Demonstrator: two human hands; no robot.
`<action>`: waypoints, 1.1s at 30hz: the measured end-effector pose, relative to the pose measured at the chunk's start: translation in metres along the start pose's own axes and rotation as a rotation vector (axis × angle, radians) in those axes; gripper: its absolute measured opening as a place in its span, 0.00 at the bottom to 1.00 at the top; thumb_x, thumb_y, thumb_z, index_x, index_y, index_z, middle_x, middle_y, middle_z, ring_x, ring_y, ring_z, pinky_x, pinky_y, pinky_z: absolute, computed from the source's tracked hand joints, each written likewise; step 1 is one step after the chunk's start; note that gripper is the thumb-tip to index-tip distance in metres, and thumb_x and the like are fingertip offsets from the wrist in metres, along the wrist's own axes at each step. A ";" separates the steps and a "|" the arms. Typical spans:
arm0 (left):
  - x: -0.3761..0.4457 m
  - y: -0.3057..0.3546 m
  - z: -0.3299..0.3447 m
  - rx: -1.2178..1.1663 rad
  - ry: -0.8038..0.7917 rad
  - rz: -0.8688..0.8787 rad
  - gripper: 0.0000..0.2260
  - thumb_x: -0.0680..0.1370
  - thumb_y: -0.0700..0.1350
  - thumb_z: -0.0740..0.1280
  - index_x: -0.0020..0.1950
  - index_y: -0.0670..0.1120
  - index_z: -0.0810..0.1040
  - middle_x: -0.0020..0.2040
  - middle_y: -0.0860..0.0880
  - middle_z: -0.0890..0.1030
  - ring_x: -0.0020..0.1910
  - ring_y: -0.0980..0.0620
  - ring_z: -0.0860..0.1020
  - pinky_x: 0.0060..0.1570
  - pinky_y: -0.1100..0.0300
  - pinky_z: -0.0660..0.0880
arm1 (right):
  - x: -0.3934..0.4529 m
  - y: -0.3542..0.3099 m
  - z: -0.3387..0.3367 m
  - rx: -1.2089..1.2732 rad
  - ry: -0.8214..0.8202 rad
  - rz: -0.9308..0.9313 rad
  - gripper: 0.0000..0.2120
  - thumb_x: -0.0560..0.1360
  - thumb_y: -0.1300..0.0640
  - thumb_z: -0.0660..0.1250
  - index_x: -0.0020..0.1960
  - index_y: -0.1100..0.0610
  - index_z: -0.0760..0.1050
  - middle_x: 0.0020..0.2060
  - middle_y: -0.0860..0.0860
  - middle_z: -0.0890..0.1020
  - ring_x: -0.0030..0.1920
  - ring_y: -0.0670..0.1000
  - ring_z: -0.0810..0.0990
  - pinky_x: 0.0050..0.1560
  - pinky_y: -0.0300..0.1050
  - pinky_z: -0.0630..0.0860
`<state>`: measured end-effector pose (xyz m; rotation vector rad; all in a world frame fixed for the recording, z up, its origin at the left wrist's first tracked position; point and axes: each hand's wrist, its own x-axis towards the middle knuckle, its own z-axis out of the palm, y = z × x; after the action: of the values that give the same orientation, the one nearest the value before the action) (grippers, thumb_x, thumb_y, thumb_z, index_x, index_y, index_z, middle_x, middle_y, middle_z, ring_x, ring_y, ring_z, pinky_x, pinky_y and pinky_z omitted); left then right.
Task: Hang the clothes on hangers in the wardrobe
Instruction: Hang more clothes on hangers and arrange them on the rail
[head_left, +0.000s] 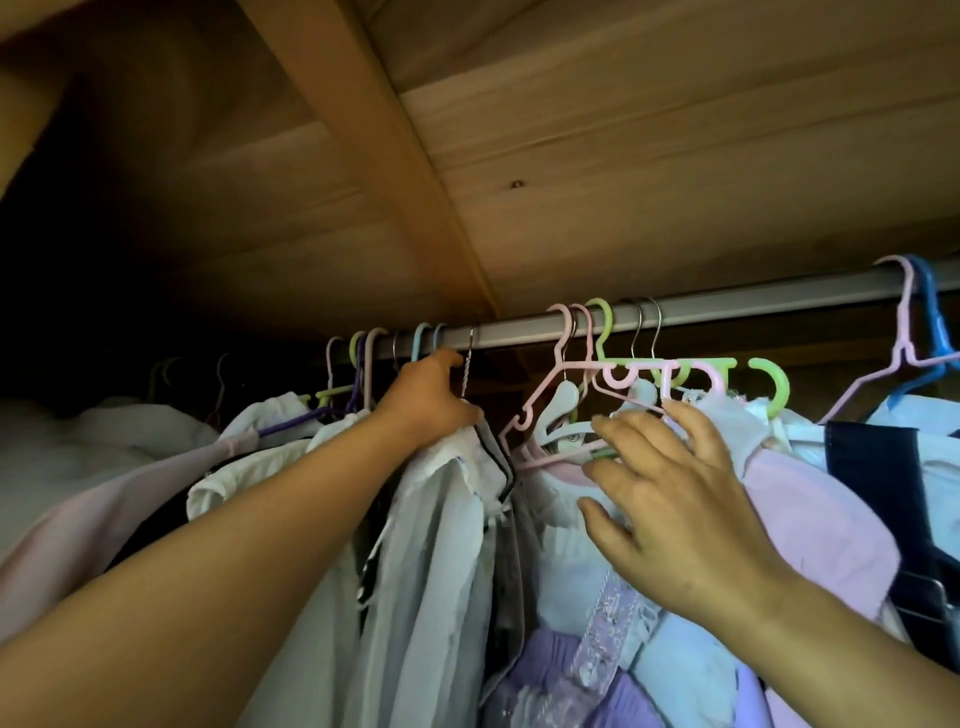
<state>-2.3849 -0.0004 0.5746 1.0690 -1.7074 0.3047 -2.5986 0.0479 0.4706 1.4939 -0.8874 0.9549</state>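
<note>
Right hand (670, 499) nearest, fingers spread, pressing hung clothes (810, 499) aside. Left hand (431, 397) grips black hanger (496, 457) carrying pale shirt (431, 545), metal hook at rail (727, 306). Risk: gap narrow, hook tangles neighbours, shirt slides off.

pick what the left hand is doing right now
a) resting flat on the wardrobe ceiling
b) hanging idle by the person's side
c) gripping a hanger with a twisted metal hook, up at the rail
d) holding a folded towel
c: the left hand is curled round the neck of a hanger with a twisted metal hook, whose hook reaches the grey rail; a pale garment hangs below it.
</note>
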 end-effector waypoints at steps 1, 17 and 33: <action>-0.004 0.003 -0.004 -0.014 -0.020 -0.025 0.31 0.70 0.44 0.75 0.70 0.45 0.67 0.57 0.44 0.78 0.54 0.46 0.77 0.48 0.61 0.73 | 0.000 -0.001 -0.006 0.021 0.067 0.007 0.18 0.72 0.48 0.56 0.46 0.54 0.83 0.56 0.54 0.81 0.59 0.54 0.75 0.67 0.54 0.56; -0.044 0.045 -0.032 -0.416 0.012 -0.294 0.17 0.71 0.39 0.74 0.56 0.41 0.74 0.40 0.49 0.75 0.35 0.57 0.73 0.24 0.71 0.70 | -0.002 -0.023 -0.070 0.722 -0.123 0.052 0.35 0.77 0.51 0.60 0.77 0.47 0.46 0.73 0.40 0.60 0.70 0.39 0.59 0.70 0.36 0.54; -0.176 0.015 -0.063 -0.655 0.180 -0.278 0.26 0.69 0.67 0.65 0.58 0.50 0.77 0.53 0.51 0.83 0.51 0.55 0.81 0.45 0.60 0.75 | 0.032 -0.105 -0.050 1.506 -0.384 0.239 0.26 0.79 0.47 0.57 0.75 0.45 0.55 0.75 0.42 0.54 0.70 0.37 0.53 0.67 0.37 0.52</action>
<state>-2.3475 0.1373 0.4535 0.7424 -1.3296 -0.3140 -2.4950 0.1087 0.4628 2.9432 -0.5353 1.6988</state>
